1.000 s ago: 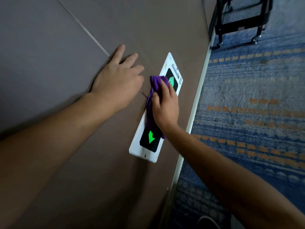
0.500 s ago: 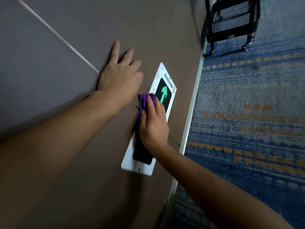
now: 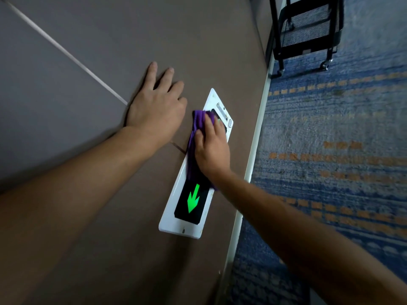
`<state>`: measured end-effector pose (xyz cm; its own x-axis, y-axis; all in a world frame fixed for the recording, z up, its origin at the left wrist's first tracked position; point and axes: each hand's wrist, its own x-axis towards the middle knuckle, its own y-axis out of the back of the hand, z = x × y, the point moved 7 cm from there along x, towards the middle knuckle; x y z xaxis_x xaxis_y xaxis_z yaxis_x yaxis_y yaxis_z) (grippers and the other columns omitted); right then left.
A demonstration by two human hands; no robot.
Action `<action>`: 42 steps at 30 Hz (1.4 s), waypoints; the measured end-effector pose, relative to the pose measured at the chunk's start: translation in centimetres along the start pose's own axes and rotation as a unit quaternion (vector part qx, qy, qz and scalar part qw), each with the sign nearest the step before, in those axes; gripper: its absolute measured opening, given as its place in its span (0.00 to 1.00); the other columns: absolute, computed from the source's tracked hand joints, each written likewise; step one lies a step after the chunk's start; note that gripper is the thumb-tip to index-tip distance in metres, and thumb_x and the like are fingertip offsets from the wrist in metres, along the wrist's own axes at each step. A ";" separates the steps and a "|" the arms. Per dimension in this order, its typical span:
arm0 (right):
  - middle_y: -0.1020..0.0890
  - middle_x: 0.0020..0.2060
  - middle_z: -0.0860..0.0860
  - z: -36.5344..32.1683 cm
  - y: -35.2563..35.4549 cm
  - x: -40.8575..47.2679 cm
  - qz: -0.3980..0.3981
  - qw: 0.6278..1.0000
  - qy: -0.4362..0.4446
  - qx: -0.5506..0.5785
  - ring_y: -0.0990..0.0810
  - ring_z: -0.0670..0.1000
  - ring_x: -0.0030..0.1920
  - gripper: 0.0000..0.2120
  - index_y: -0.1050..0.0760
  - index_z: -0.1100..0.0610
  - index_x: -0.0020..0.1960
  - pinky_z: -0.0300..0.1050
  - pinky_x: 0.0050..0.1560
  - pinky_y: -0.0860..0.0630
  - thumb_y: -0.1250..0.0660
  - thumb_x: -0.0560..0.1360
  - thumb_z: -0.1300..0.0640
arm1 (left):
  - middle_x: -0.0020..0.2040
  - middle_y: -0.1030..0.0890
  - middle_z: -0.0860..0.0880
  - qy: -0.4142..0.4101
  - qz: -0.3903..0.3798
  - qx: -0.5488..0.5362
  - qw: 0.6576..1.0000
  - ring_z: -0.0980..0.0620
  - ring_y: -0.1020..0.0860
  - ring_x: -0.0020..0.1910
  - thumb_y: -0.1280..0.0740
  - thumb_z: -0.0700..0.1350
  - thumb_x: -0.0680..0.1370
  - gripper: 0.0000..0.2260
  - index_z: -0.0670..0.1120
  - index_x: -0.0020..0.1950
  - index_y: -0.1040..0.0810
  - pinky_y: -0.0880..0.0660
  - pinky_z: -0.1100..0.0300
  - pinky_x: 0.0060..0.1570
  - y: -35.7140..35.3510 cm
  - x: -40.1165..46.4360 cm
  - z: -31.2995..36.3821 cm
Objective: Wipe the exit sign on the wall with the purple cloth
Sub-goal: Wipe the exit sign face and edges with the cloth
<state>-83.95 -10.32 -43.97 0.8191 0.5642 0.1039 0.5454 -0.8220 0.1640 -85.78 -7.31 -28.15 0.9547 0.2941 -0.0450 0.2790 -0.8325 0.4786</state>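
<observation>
Wall panelling in matt brown fills the left and centre of the head view, crossed by a thin pale seam running diagonally from the upper left. Pale skirting marks the foot of the wall; beyond it lies blue carpet with rows of orange dashes. Black wire-mesh cart on castors stands on the carpet at the upper right, close to the skirting and well apart from the hands.

Exit sign, a long white plate with a black face, is fixed low on the wall, just beside the skirting. Its near end is uncovered and shows a lit green arrow; its far end shows a white border with a small slot. Bare wall lies open to the left of the sign and below its near end.

Left hand lies flat on the wall, fingers spread and holding nothing, just beside the sign's upper left edge. Right hand presses the purple cloth against the middle and upper part of the sign, fingers laid together over the fabric and the thumb against its left side. Cloth protrudes past the fingertips and trails below the wrist, stopping just short of the arrow.
</observation>
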 end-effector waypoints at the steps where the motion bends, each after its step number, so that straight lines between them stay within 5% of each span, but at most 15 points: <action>1: 0.41 0.83 0.53 0.1 -0.5 -1.5 -0.009 1.000 0.001 0.006 0.47 0.56 0.83 0.26 0.41 0.54 0.83 0.53 0.80 0.42 0.44 0.87 0.50 | 0.78 0.34 0.43 -0.001 0.004 -0.004 1.000 0.38 0.45 0.81 0.41 0.47 0.80 0.19 0.47 0.71 0.24 0.52 0.35 0.78 0.0 0.2 -0.1; 8: 0.44 0.84 0.51 1.1 -0.8 -0.2 -0.019 1.000 0.013 0.016 0.51 0.54 0.84 0.27 0.44 0.50 0.84 0.51 0.82 0.47 0.45 0.87 0.47 | 0.74 0.28 0.45 -0.013 0.024 -0.024 0.999 0.40 0.41 0.80 0.44 0.44 0.81 0.20 0.46 0.68 0.22 0.49 0.42 0.78 -0.2 2.3 0.1; 23: 0.25 0.71 0.57 2.4 1.3 11.8 0.024 0.998 -0.061 0.012 0.31 0.60 0.73 0.21 0.31 0.56 0.77 0.53 0.72 0.32 0.46 0.86 0.52 | 0.78 0.32 0.48 -0.009 -0.021 -0.035 0.999 0.43 0.45 0.82 0.41 0.48 0.82 0.19 0.52 0.72 0.24 0.54 0.39 0.79 -0.5 5.1 0.7; 30: 0.29 0.76 0.56 2.3 0.7 7.8 0.062 0.996 -0.014 0.058 0.37 0.59 0.79 0.21 0.31 0.56 0.78 0.52 0.79 0.39 0.42 0.86 0.56 | 0.78 0.32 0.49 -0.003 -0.026 -0.032 0.999 0.44 0.45 0.82 0.38 0.49 0.82 0.18 0.52 0.71 0.23 0.54 0.39 0.80 -0.3 5.1 0.8; 35: 0.30 0.77 0.53 2.3 0.4 7.1 0.076 0.995 0.039 0.056 0.40 0.53 0.80 0.20 0.29 0.56 0.77 0.33 0.76 0.48 0.42 0.85 0.55 | 0.76 0.30 0.48 0.004 -0.014 -0.054 0.998 0.44 0.44 0.82 0.38 0.47 0.81 0.17 0.51 0.69 0.21 0.54 0.40 0.80 -0.5 5.2 0.6; 38: 0.27 0.74 0.54 3.6 0.7 9.2 0.068 0.997 0.014 0.044 0.33 0.57 0.76 0.21 0.29 0.57 0.76 0.49 0.77 0.36 0.42 0.85 0.56 | 0.76 0.29 0.48 0.010 -0.002 -0.062 0.998 0.43 0.43 0.81 0.39 0.45 0.80 0.18 0.51 0.68 0.19 0.54 0.40 0.80 -0.9 5.2 0.5; 42: 0.23 0.68 0.54 6.8 0.8 10.7 0.049 0.997 -0.052 -0.002 0.28 0.58 0.70 0.20 0.27 0.56 0.74 0.57 0.71 0.28 0.46 0.86 0.53 | 0.76 0.29 0.48 0.008 -0.010 -0.055 0.998 0.42 0.45 0.82 0.39 0.46 0.79 0.17 0.52 0.67 0.19 0.55 0.38 0.79 -1.3 5.4 1.1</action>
<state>-73.56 -5.49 -49.37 0.8822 0.4705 0.0168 0.4621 -0.8721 0.1613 -80.89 -5.13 -29.96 0.9473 0.3176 -0.0415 0.2833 -0.7705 0.5711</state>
